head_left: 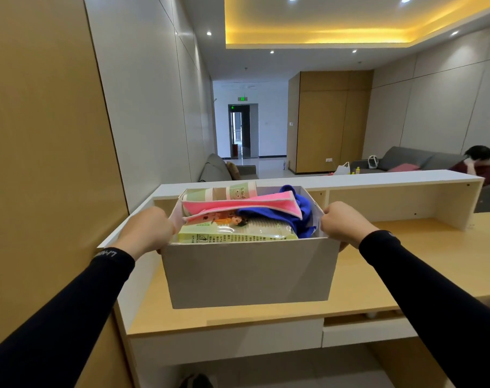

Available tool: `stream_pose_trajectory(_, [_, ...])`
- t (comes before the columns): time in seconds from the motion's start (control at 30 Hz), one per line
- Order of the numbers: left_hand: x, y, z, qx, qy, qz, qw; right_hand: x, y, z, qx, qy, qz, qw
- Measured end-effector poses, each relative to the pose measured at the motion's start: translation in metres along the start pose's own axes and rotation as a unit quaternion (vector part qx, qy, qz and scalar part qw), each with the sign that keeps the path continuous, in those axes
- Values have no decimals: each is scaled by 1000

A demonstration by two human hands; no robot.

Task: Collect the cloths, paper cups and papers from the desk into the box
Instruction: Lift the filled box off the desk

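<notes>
Black sleeves (70, 298) filled both lower corners, arms stretched forward. Left hand (147, 229) gripped the box (248, 271) at its left wall, fingers curled over the rim, tips hidden inside. Right hand (346, 225) gripped the right wall the same way, fingers wrapped round the edge. Box was white, open-topped, over the near-left part of the desk (378, 275); couldn't tell if it sat on the top or hung just clear. Contents: cups (232, 193) lying on their sides along the far wall, pink cloth (238, 204) draped across the middle, blue cloth (299, 217) bunched against the right wall and partly under the pink one, papers (218, 219) with a cartoon print under the pink cloth, green-printed pack (238, 235) flat along the near wall. Desk had a wood top and a white raised shelf (378, 177) behind the box. Background: grey sofa (406, 158), person (476, 163) seated far right.
</notes>
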State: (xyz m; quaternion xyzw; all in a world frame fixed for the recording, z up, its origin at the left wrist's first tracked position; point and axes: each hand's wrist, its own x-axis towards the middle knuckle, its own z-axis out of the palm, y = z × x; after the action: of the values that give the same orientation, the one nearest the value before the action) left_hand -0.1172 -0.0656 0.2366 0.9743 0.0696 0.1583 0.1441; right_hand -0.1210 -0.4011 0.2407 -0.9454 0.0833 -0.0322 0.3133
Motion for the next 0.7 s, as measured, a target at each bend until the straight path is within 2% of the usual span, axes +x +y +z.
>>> stream_pose_trajectory(0.27, [10, 3, 3, -3, 14, 15, 1000, 0, 1, -7, 26, 12, 5, 1000])
stream_pose_trajectory(0.7, [8, -4, 48, -14, -9, 9, 1000, 5, 30, 24, 7, 22, 13, 1000])
